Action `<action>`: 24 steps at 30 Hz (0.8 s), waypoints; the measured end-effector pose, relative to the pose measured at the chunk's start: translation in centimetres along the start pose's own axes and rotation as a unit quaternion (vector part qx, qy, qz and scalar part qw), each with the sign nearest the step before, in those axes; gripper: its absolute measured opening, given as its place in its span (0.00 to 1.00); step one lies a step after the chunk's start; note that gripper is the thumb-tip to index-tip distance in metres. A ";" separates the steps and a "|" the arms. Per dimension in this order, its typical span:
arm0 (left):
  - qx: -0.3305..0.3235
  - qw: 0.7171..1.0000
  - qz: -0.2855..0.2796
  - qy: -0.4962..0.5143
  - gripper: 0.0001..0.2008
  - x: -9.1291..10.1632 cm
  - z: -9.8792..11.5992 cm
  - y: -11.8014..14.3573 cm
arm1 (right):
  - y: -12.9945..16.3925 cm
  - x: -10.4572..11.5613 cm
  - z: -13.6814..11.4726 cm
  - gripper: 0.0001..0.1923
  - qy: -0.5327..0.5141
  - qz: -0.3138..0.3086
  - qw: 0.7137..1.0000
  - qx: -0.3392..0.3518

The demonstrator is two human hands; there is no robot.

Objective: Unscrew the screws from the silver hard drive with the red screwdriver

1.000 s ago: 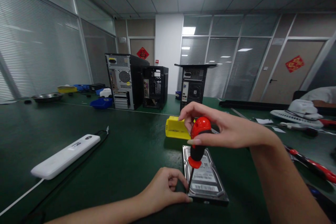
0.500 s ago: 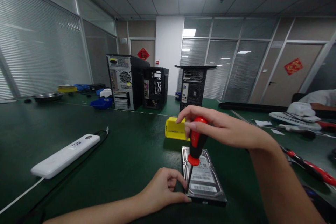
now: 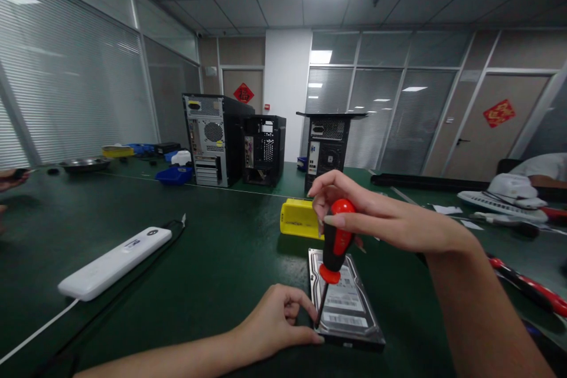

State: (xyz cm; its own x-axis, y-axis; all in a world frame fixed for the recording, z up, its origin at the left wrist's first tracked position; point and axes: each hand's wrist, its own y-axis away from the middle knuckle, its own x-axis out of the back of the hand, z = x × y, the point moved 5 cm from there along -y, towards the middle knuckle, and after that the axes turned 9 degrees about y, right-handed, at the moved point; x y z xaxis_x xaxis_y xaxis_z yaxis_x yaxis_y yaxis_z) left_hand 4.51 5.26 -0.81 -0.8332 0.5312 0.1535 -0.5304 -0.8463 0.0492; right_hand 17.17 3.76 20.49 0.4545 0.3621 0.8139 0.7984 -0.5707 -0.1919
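Fingers of right hand [image 3: 376, 218] clamp screwdriver [image 3: 335, 242] upright on hard drive [image 3: 348, 307]; left hand [image 3: 274, 319], curled, steadies its edge; label unreadable; yellow box [image 3: 297, 218] behind.

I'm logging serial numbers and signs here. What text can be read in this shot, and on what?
Hard drive labels: printed, too blurred to read.
Red door signs: each bears a gold character, unreadable.
White power strip: small mark, too small to read.
Computer cases: yellow stickers, illegible.
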 end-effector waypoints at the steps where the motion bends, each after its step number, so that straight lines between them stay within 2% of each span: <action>1: -0.003 1.000 -0.001 -0.001 0.19 0.0 0.0 0.0 | 0.0 0.0 0.0 0.13 0.004 0.002 1.000 -0.002; 6: -0.007 1.000 -0.001 -0.003 0.18 0.0 0.1 0.0 | -0.2 0.1 0.3 0.14 0.029 0.012 0.999 -0.014; 14: -0.008 1.000 0.000 -0.007 0.18 0.0 0.2 -0.1 | -0.3 -0.1 0.2 0.09 -0.022 -0.022 0.999 0.038; 24: -0.001 1.000 -0.003 -0.004 0.18 0.0 0.2 0.1 | -0.3 -0.1 1.0 0.15 -0.068 -0.042 0.996 0.028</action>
State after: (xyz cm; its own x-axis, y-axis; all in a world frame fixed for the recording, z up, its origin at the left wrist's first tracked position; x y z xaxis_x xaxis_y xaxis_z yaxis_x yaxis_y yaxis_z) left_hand 4.49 5.13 -0.62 -0.8293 0.5353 0.1604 -0.5351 -0.8434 0.0481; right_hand 17.21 4.62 19.91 0.4319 0.5058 0.7468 0.8548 -0.4937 -0.1599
